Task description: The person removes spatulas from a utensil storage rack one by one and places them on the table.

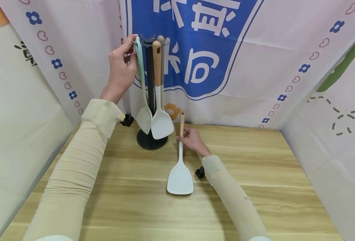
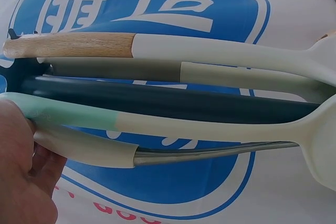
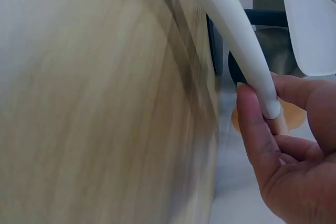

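In the head view, my left hand (image 1: pixel 121 68) pinches the top of a mint-green-handled utensil (image 1: pixel 140 63) hanging on a black utensil stand (image 1: pixel 150 73). The left wrist view shows its cream neck; the head is cut off there, so its exact kind is unclear. Behind it hangs a utensil with a cream handle (image 2: pixel 100 148) and a metal shaft, close to my left fingers. My right hand (image 1: pixel 194 140) holds a white turner (image 1: pixel 180 179) with a wooden handle, thumb and fingers about the place where white meets wood. The turner's blade points toward me, low over the table.
Another white turner with a wooden handle (image 1: pixel 157 63) hangs at the front of the stand, with a grey-handled utensil (image 2: pixel 115 69) behind it. The stand's round base (image 1: pixel 152 144) rests near the back of the wooden table (image 1: pixel 240 201). A printed curtain (image 1: pixel 249 83) hangs behind.
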The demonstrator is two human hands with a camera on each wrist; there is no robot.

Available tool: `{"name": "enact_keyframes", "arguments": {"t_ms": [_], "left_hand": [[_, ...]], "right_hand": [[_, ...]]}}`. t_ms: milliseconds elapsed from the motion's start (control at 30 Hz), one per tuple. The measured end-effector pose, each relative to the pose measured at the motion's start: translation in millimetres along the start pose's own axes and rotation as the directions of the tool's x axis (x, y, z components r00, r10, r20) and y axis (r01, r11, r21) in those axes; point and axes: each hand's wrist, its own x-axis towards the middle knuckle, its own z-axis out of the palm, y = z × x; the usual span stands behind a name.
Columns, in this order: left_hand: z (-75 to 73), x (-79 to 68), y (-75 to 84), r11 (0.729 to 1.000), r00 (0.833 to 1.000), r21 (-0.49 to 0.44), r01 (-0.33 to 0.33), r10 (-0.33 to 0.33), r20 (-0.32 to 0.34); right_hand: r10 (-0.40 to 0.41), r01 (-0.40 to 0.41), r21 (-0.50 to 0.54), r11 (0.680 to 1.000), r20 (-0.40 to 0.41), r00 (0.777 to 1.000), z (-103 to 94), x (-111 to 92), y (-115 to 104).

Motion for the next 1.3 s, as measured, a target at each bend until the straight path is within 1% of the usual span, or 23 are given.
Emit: {"name": "enact_keyframes", "arguments": {"t_ms": [167,300,533,667,800,1033,1167,1300], "left_hand": [[-0.6,2.1,1.5,1.0,1.0,0.001,-0.015,0.015,-0.009],[-1.0,2.4,2.4,1.0,1.0,0.002,-0.018,0.018,-0.012],[-0.6,2.2,3.4,1.0,1.0,-0.007,-0.015,0.015,-0.004],[-1.1,2.5,4.1,1.0,1.0,-0.005,-0.02,0.02,-0.009],[-2.0,2.3,4.4,1.0,1.0,-0.002,-0.022,0.022,-0.013],[-1.2,-0.4,3.2,1.0,1.0,0.009,-0.012,0.012,-0.009],[0.1,-1.6,1.3,1.0,1.0,0.008,-0.01,0.01,-0.009],[1.1,-2.2,-0.7,1.0,1.0,0.003,-0.011,0.011,-0.011]], "right_hand": [[0.007,-0.007,0.007,1.0,0.018,1.0,-2.7,3.8,-2.0],[0.006,-0.005,-0.011,1.0,0.021,1.0,-3.7,5.9,-3.1],[0.058,-0.057,-0.033,0.998,0.036,0.998,-4.9,8.2,0.1],[0.093,-0.094,0.001,0.996,0.058,0.994,-7.2,8.4,-1.2],[0.11,-0.113,0.035,0.993,0.076,0.991,-8.2,8.5,-1.8],[0.11,-0.115,0.047,0.992,0.084,0.99,-3.9,10.3,7.4],[0.121,-0.127,0.059,0.99,0.086,0.989,-1.1,7.9,10.5],[0.135,-0.139,0.044,0.989,0.09,0.987,-0.2,6.3,12.7]]}}
